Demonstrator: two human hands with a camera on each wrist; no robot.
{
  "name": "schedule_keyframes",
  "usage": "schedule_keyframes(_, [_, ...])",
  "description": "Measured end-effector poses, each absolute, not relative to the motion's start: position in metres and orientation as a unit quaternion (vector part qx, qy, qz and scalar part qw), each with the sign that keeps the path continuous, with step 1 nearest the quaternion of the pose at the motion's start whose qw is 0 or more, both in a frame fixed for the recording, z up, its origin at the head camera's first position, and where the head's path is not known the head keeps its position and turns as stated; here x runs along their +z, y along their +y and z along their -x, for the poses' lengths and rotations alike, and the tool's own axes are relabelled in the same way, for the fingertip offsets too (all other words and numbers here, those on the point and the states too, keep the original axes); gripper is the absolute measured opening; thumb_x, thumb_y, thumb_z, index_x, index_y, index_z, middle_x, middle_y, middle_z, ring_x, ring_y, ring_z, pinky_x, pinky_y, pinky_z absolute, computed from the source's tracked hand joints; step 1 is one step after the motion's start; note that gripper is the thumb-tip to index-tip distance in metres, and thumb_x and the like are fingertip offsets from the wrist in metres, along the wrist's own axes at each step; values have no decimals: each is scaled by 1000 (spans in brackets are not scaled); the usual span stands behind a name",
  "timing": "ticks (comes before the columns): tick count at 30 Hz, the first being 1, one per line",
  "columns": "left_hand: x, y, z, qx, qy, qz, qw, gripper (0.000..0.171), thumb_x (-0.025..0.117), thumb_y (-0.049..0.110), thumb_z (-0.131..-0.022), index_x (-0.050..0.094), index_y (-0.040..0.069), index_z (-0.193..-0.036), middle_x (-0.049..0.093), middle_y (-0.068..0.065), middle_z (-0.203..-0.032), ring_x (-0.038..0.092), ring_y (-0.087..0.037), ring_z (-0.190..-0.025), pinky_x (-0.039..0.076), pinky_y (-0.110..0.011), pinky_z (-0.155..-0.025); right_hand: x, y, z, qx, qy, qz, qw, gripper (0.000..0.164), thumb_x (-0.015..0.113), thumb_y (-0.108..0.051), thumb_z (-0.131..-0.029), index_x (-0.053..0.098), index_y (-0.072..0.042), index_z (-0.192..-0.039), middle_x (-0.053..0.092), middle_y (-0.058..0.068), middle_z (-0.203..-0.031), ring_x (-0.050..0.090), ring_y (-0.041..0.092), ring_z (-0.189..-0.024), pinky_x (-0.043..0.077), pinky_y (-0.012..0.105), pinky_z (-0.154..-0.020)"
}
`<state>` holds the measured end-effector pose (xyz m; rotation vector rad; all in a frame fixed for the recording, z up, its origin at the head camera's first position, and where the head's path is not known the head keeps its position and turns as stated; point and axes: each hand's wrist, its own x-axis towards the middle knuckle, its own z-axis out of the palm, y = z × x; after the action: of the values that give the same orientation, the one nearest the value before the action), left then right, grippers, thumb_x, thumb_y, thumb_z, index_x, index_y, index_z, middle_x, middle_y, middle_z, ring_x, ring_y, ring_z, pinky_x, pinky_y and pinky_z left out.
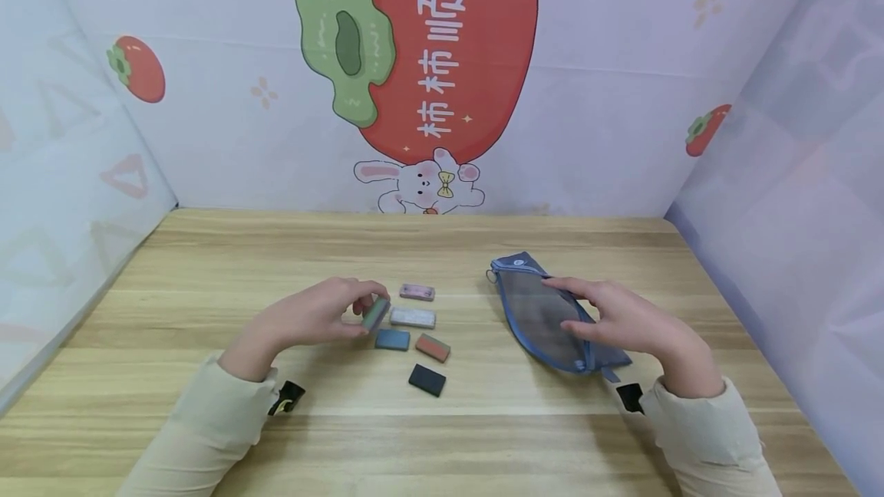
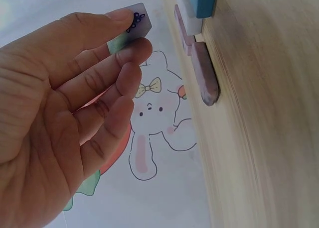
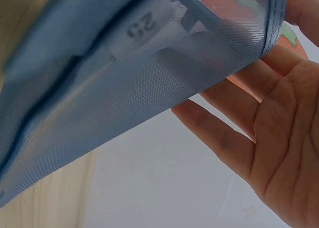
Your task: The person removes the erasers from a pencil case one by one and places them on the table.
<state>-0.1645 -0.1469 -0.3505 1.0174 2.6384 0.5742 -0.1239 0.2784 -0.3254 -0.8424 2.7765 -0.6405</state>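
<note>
Thumb and fingers of my left hand [image 1: 314, 313] pinch a small green-and-grey eraser [image 1: 376, 314] above the table. Its end bears a dark printed mark in the left wrist view. My right hand [image 1: 625, 317] is at the blue mesh zip pouch [image 1: 535, 313], thumb and fingertips spread apart over it. Through the mesh, the right wrist view shows part of these fingers on the pouch's far side. Left of the pouch lie a pink eraser [image 1: 417, 292], a white one [image 1: 413, 318], a blue one [image 1: 392, 340], a red-and-brown one [image 1: 433, 348] and a black one [image 1: 427, 380].
The wooden table [image 1: 331, 436] runs back to a pale printed wall sheet [image 1: 601, 129] with a large tomato and a rabbit on it. Similar sheets rise along the left and right sides. A ring [image 1: 491, 276] hangs at the pouch's upper-left corner.
</note>
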Motion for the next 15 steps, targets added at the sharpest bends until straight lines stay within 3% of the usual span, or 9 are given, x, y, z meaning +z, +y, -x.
schedule_keyframes(2, [-352, -149, 164, 194, 909, -347, 127, 44, 74, 9, -85, 61, 11, -127, 67, 3, -98, 59, -11, -90, 52, -29, -79, -327, 278, 124, -215, 930, 288, 83, 56, 69, -17, -93, 49, -6, -144, 59, 18, -138, 63, 14, -88, 51, 44, -86])
schedule_keyframes(6, [-356, -154, 165, 193, 909, -347, 130, 44, 74, 8, -85, 61, 9, -127, 67, 3, -97, 58, -10, -88, 51, -27, -76, -329, 277, 125, -218, 927, 294, 87, 53, 67, -17, -94, 51, -4, -143, 58, 17, -140, 62, 30, -120, 51, 51, -93])
schedule_keyframes(15, [-362, -156, 166, 187, 907, -353, 131, 50, 75, 8, -84, 60, 8, -132, 67, 4, -95, 57, -9, -85, 51, -26, -76, -333, 277, 128, -223, 925, 291, 104, 51, 67, -17, -94, 52, -5, -142, 56, 18, -143, 59, 34, -124, 50, 53, -96])
